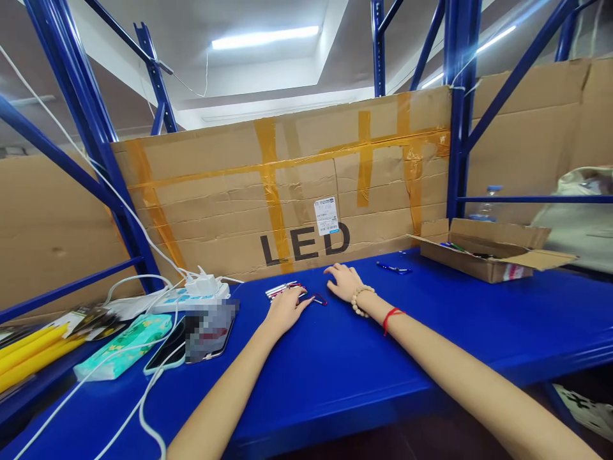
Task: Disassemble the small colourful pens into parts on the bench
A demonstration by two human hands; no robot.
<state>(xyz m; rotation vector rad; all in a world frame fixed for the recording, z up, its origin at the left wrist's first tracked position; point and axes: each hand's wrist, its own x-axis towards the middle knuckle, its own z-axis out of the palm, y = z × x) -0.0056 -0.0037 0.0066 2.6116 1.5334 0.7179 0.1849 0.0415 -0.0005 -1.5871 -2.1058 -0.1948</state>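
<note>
My left hand [286, 305] lies over a small bunch of slender pens [278, 290] with silver and dark red bodies, its fingers curled around them. Part of the bunch is hidden under the palm and fingers. By the thumb, a thin red-and-silver piece [320, 300] sticks out to the right. My right hand [345, 282] rests palm down on the blue tabletop, fingers stretched and nothing visible in them. A bead bracelet and a red cord circle that wrist. Farther right lies a single blue pen [393, 268].
An open cardboard box [483, 252] with pens in it stands at the right. At the left are a power strip [191, 297] with white cables, phones [167, 345] and a green tissue pack [125, 348]. A cardboard panel [230, 211] marked LED closes off the back.
</note>
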